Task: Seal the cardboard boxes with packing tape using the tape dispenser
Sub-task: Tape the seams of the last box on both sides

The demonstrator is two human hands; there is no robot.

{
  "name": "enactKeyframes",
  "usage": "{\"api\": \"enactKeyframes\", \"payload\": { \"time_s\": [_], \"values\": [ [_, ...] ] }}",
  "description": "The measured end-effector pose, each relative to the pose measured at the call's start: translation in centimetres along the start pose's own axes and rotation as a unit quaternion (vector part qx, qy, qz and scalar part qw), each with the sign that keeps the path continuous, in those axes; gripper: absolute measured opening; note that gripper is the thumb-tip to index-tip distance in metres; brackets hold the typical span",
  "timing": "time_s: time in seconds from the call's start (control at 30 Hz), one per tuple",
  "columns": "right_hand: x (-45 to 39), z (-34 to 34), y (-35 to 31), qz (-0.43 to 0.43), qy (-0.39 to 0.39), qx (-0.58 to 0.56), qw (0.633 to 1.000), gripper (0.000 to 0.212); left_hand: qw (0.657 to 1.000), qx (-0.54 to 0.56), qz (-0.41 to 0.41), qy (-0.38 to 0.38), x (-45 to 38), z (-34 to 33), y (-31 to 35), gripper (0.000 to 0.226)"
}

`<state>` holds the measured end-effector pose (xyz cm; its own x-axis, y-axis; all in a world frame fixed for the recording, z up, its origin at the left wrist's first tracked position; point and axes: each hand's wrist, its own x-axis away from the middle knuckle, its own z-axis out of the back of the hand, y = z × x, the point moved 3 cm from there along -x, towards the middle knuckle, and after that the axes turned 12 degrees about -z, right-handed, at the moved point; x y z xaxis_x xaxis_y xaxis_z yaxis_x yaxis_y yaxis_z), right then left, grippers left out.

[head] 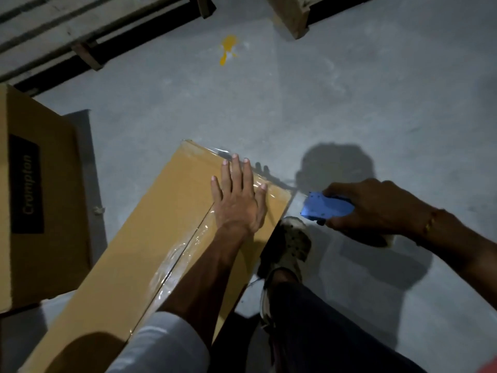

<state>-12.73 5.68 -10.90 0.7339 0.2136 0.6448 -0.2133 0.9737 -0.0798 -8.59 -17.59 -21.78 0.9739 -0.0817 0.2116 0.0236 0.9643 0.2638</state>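
Pressing flat with straight, spread fingers, the left hand (236, 195) holds down clear packing tape (185, 254) near the far end of a long cardboard box (150, 224) lying on the concrete floor (295, 109). The right hand (376, 208) hangs just off the box's far right corner, fingers curled round a blue tape dispenser (326, 207); a thin strip of tape seems to run from it to the box edge, though the dim light makes that hard to confirm.

The tape will likely handle as thin, slippery and prone to wrinkling, so smoothing it with a flat palm suits it. The box looks stiff but light, and is best steadied from above, close to the seam. The dispenser is rigid, gripped by its body.

Counted: two cardboard boxes, the long one and a second box (40, 200) with a dark label on the left; one dispenser; one sandalled foot (291, 246) beside the long box; two wooden pallets (88, 30) at the top.
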Motion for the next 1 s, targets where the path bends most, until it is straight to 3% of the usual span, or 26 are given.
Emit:
{"api": "enactKeyframes", "payload": {
  "time_s": [0.13, 0.3, 0.43, 0.57, 0.63, 0.73, 0.8, 0.93, 1.0],
  "values": [
    [-1.0, -1.6, -0.2, 0.001, 0.063, -0.020, 0.998, 0.063, 1.000, 0.015, -0.002, -0.026, -0.1, 0.1, 0.0, 0.092],
    [-2.8, -2.0, -1.4, -0.008, 0.058, -0.008, 0.998, 0.072, 0.998, 0.005, 0.030, -0.057, -0.5, 0.5, 0.9, 0.123],
    [-3.2, -0.6, -3.5, -0.025, 0.017, 0.019, 0.999, 0.060, 0.998, -0.004, 0.038, -0.057, -0.6, 0.6, 1.6, 0.124],
    [-3.2, -0.6, -5.9, -0.044, 0.078, 0.118, 0.989, 0.041, 0.998, -0.025, 0.020, -0.050, -0.3, 0.8, 2.4, 0.115],
    [-3.6, -2.9, -5.9, -0.080, 0.045, 0.137, 0.986, 0.036, 0.997, -0.046, -0.012, -0.067, 0.3, 0.9, 3.1, 0.113],
    [-3.8, -5.1, -3.2, -0.158, -0.011, -0.040, 0.987, 0.049, 0.988, -0.086, -0.089, -0.093, 1.8, 0.2, 3.9, 0.109],
    [-3.1, -6.1, -1.3, -0.198, -0.023, -0.171, 0.965, 0.062, 0.982, -0.088, -0.145, -0.081, 2.7, 0.1, 4.2, 0.098],
    [-1.7, -7.3, 0.2, -0.238, 0.024, -0.447, 0.862, 0.072, 0.972, -0.062, -0.223, -0.037, 2.1, 1.6, 4.4, 0.068],
    [-1.7, -7.0, -0.2, -0.223, 0.050, -0.556, 0.799, 0.051, 0.968, -0.075, -0.237, -0.019, 0.5, 2.6, 3.6, 0.055]
  ]
}}
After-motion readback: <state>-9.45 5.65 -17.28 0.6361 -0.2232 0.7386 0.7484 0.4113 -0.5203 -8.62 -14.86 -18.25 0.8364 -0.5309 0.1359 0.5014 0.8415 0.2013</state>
